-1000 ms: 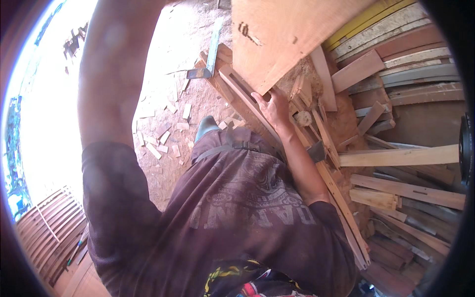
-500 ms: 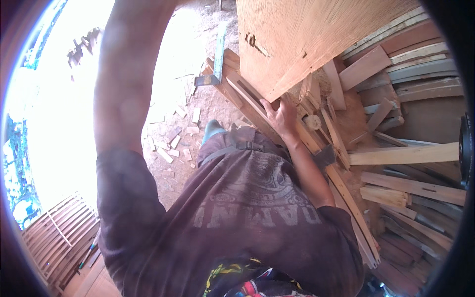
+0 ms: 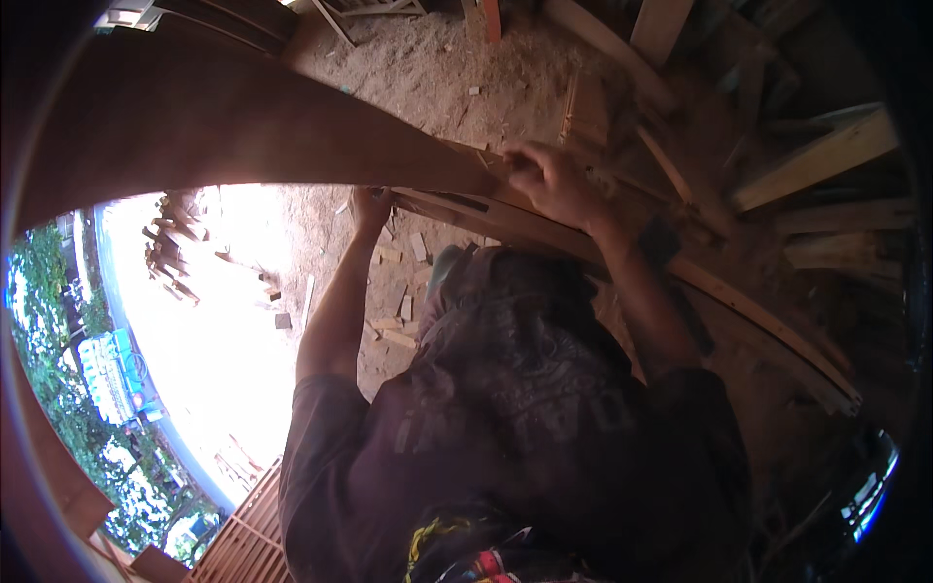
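A large flat wooden panel (image 3: 253,121) stretches from the far left to a narrow end in front of me. My left hand (image 3: 369,206) grips the panel's near edge from below, its fingers partly hidden by the wood. Just beyond that narrow end, my right hand (image 3: 556,185) is raised with its fingers curled, slightly blurred; whether something small is in them cannot be made out. Under the panel's end and beneath my right wrist runs a long wooden beam (image 3: 544,229) with a dark slot in it, lying across in front of my lap.
Wood offcuts (image 3: 403,309) lie scattered on the dusty ground. A long narrow wooden strip (image 3: 768,321) runs toward the lower right. Loose timber (image 3: 826,160) is piled at the right. A slatted wooden frame (image 3: 248,530) stands at the lower left, beside bright daylight.
The panel has swung from the far right over to the left. My left hand has come down to its near edge. My right hand has left the panel's corner and risen with curled fingers.
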A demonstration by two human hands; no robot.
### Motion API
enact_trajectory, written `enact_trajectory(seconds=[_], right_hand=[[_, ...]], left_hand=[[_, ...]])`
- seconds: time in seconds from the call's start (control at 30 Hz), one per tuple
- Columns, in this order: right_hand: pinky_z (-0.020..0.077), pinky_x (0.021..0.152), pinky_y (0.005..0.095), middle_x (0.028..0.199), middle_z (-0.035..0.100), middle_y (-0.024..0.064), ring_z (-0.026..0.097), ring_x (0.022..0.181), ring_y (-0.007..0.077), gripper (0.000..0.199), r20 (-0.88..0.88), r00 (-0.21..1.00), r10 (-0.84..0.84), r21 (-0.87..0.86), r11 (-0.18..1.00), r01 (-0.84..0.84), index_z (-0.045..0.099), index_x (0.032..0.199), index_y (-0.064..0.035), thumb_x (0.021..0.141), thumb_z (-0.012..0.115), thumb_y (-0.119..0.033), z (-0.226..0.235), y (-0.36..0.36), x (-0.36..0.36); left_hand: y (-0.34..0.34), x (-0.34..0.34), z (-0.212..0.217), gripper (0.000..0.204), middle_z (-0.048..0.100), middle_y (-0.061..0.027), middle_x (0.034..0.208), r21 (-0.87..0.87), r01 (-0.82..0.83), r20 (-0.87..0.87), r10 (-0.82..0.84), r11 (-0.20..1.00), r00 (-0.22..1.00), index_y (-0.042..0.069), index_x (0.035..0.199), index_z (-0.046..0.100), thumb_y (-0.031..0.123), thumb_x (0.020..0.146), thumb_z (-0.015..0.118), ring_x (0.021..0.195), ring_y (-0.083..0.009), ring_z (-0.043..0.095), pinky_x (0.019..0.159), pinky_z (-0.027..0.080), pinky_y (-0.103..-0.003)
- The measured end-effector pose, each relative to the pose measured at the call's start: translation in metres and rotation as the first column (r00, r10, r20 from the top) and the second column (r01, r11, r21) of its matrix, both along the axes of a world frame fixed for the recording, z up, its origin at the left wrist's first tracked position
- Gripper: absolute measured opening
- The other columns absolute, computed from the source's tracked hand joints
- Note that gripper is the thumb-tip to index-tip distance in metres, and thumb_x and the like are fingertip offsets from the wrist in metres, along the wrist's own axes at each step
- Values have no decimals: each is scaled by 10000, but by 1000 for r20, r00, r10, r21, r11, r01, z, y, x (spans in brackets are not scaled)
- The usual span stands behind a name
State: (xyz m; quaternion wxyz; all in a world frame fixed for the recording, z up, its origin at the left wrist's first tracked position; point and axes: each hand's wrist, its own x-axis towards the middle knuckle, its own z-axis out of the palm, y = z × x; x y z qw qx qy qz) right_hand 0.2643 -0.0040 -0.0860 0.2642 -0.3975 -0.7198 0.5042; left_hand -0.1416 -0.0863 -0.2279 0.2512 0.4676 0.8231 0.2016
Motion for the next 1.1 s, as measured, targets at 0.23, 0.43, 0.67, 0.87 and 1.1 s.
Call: enact_trajectory(seconds=[0.23,0.43,0.67,0.87,1.1], right_hand=[[576,995,334,1203,771,100,734,1121,151,358,-114,981,-157,-202,970,132,714,1313,-49,1032,745,-268,45,73,-18],[570,1007,415,1272,752,168,748,1140,289,472,-177,981,76,78,995,-62,725,1287,-41,970,791,-384,62,119,-90],[557,1053,421,1347,691,147,666,1286,276,599,-403,822,403,-36,890,-454,602,1494,-116,973,801,-334,49,134,-149],[578,1013,422,1251,705,161,698,1172,253,543,-411,815,408,-104,867,-487,624,1447,-114,961,815,-265,36,124,-124],[583,824,394,975,758,108,729,920,259,407,-222,908,356,-119,914,-387,742,1316,-166,935,804,-295,12,132,-76]], left_hand=[[10,-9,146,690,628,-248,1413,211,-72,203,28,975,979,-36,1518,491,271,957,750,1322,-325,627,1157,459,-439],[37,31,308,616,632,-219,1432,394,-73,449,-122,916,885,-61,1551,450,216,1037,647,1348,-306,616,1179,446,-442],[121,81,308,508,640,-192,1437,214,49,722,-192,976,665,-79,1500,527,192,1077,604,1356,-290,611,1197,440,-430],[111,117,293,463,641,-200,1433,5,20,724,-17,1000,689,-85,1453,575,179,1074,607,1357,-288,609,1186,456,-424],[95,75,266,407,606,-237,1456,227,455,97,-485,861,869,-73,1412,607,165,1082,606,1379,-347,588,1139,516,-462]])
